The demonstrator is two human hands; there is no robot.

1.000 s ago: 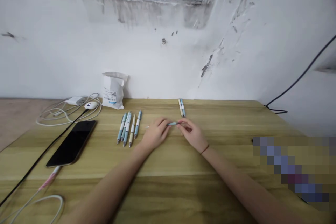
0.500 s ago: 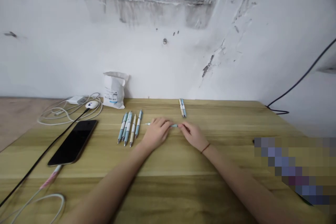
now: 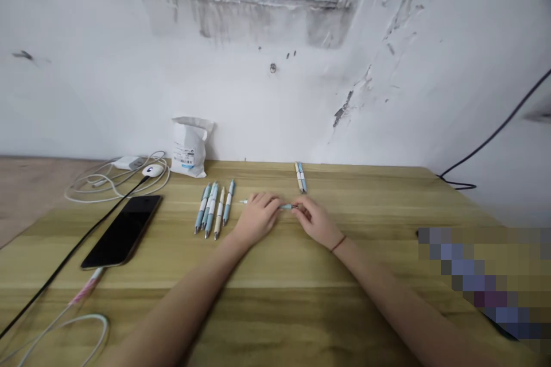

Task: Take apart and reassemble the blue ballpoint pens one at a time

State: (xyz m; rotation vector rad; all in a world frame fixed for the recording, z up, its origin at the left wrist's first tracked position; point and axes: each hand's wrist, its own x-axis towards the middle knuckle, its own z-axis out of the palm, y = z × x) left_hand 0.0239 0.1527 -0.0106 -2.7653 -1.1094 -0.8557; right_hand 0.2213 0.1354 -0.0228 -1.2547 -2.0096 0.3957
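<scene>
A slim light-blue pen (image 3: 286,206) lies crosswise between my two hands, low over the table. My left hand (image 3: 258,218) is closed around its barrel, and the pen's other end pokes out to the left of the fingers. With thumb and fingertips, my right hand (image 3: 316,221) pinches the pen's right end, where a small dark tip shows. To the left of my hands lie several pens (image 3: 210,212) side by side in blue, white and cream. Beyond my right hand, a pair of pens (image 3: 300,177) rests near the wall.
On the left, a black phone (image 3: 123,232) is plugged into a cable. Behind it are coiled white cables (image 3: 114,186) with a charger (image 3: 128,163). A white packet (image 3: 189,148) stands against the wall. A blurred-out patch (image 3: 482,281) covers the right side.
At the pen's right end, my right fingers have shifted slightly, and a dark tip now shows there. My left hand keeps its hold. The whole view has moved a little.
</scene>
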